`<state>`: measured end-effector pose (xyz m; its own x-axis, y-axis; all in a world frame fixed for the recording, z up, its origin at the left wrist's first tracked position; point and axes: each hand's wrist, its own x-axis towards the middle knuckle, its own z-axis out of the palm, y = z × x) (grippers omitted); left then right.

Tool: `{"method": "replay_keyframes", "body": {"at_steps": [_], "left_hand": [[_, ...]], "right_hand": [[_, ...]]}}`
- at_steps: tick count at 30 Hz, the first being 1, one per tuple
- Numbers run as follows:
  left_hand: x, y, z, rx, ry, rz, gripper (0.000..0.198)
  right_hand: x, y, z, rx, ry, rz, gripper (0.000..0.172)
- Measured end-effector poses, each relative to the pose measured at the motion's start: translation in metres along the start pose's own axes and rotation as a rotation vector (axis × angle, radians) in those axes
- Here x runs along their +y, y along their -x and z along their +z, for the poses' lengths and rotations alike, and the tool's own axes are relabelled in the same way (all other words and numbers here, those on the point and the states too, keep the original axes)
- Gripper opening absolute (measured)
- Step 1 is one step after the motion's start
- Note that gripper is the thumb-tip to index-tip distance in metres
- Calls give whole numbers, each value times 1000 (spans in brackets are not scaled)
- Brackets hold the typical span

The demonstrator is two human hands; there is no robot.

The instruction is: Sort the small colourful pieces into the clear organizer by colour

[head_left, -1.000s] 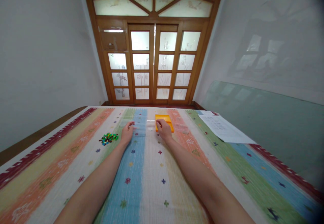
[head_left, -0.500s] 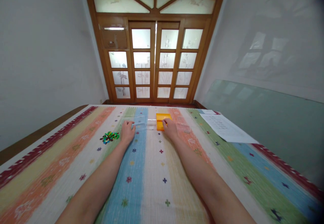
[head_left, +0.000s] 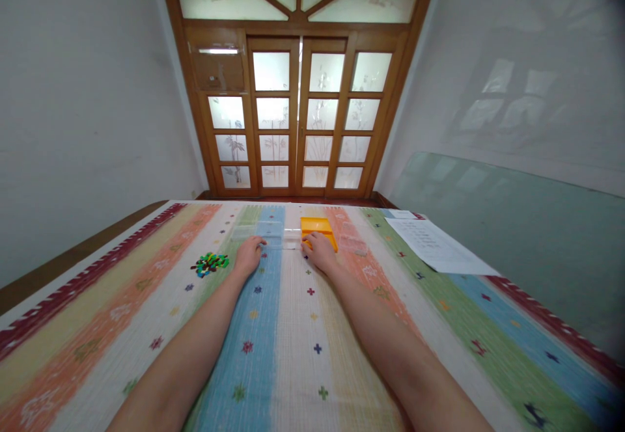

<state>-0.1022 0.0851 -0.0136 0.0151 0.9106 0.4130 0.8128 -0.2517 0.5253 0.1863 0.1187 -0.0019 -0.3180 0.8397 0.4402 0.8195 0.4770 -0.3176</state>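
Observation:
My left hand [head_left: 250, 255] is at the near edge of a clear plastic box [head_left: 271, 227], its fingers loosely bent and pointing right. I see nothing held in it. My right hand [head_left: 319, 251] lies over the near side of an orange plastic tray [head_left: 319, 224], fingers apart and reaching past its left corner. Between the hands sits a small clear plastic piece [head_left: 292, 239]. Left of my left hand is a heap of small green, blue, yellow and dark pieces [head_left: 209, 263], too small to tell their kind.
Another clear plastic container [head_left: 352, 239] lies to the right of the tray. Printed paper sheets [head_left: 434, 246] rest near the table's right edge. A striped cloth [head_left: 297, 347] covers the table. Wooden glass doors [head_left: 300, 113] stand beyond it.
My right hand has shifted left and nearer along the tray, whose right side shows more now. My left hand has slid a little right and nearer.

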Motion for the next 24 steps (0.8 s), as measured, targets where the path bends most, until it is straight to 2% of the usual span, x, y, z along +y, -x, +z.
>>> {"method": "replay_keyframes", "body": {"at_steps": [6, 12, 15, 20, 24], "left_hand": [[-3, -3, 5, -17, 20, 4, 34], [-1, -3, 6, -70, 11, 3, 34], [0, -3, 6, -57, -11, 25, 34], [12, -2, 3, 9, -89, 131, 31], [25, 2, 4, -31, -135, 191, 33]], "right_hand": [[-13, 5, 2, -33, 0, -36, 22], [-11, 5, 2, -61, -27, -35, 20], [-10, 4, 3, -64, -39, -47, 19], [-6, 3, 1, -73, -68, -74, 20], [-2, 3, -3, -101, -113, -108, 22]]}}
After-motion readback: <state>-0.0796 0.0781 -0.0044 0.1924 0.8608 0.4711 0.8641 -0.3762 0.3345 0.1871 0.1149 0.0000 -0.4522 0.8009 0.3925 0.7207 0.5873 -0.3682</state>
